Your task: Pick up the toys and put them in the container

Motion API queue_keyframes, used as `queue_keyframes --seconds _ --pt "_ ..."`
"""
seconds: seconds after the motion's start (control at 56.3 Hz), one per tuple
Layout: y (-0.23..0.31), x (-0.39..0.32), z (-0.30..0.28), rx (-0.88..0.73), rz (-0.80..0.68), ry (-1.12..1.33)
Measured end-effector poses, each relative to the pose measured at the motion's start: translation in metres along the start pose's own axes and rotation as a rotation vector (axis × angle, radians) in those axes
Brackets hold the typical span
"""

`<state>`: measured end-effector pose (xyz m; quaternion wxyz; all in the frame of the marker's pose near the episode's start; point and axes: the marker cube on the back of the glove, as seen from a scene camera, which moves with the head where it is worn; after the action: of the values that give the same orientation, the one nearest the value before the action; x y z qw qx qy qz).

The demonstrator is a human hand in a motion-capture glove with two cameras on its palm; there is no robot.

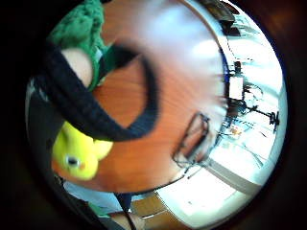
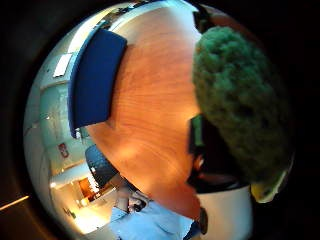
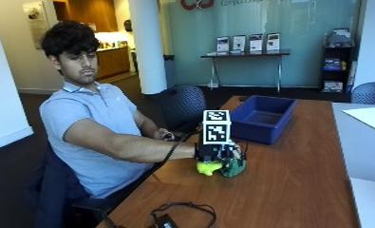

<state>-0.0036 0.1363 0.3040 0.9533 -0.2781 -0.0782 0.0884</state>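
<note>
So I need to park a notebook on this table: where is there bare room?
Bare wood lies between the blue bin and the gloved hand on the green toy, and along the far edge. The cable crowds the near end.

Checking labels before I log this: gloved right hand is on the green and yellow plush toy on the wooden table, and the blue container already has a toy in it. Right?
Not quite. The outside view shows the blue container with no toy visible inside. The rest holds: the gloved right hand is on the green and yellow plush toy, on the wooden table.
</note>
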Motion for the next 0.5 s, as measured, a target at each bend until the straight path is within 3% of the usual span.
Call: queue_keyframes --seconds 0.071,0.231,0.497 --pt "-0.004 -0.003 -0.005 0.113 -0.034 0.025" --pt "-0.016 -0.025 -0.037 0.181 -0.078 0.031" --pt "-0.045 -0.093 -0.175 0.327 -0.135 -0.052"
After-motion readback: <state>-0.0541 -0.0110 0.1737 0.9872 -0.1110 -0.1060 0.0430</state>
